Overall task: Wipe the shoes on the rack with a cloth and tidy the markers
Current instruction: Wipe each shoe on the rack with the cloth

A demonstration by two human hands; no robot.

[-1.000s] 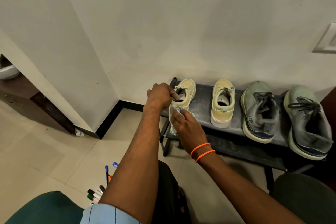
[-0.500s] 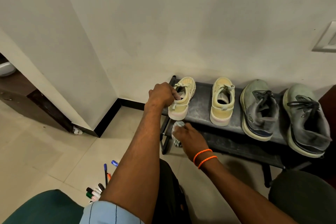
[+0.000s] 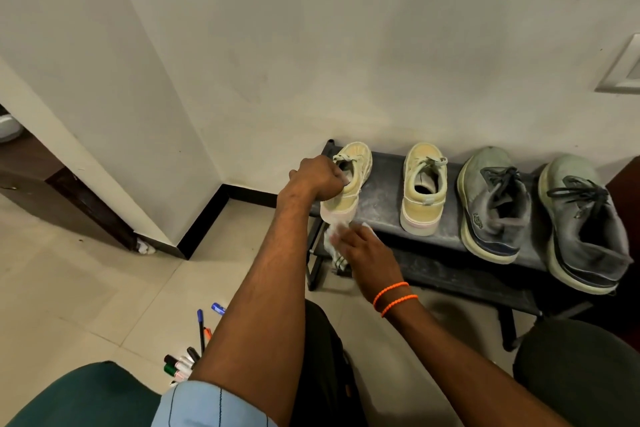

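My left hand point(image 3: 320, 178) grips the collar of a cream shoe point(image 3: 356, 163) at the left end of the black rack point(image 3: 384, 204), tilting it. My right hand point(image 3: 367, 255), with orange bands on the wrist, holds a white cloth point(image 3: 334, 246) against the shoe's heel, just below the rack's front edge. A second cream shoe point(image 3: 424, 189) and two grey sneakers point(image 3: 495, 203) point(image 3: 585, 222) stand in a row to the right. Several markers point(image 3: 194, 347) lie scattered on the floor tiles by my left arm.
The rack stands against a white wall, with a lower shelf point(image 3: 460, 274) beneath. A wall corner with black skirting point(image 3: 204, 229) is to the left. A dark wooden unit point(image 3: 52, 198) sits far left. My knees fill the bottom of the view.
My right hand with the cloth dropped from the shoe's heel to below the rack edge, then came back up against the heel. My left hand kept its grip on the shoe.
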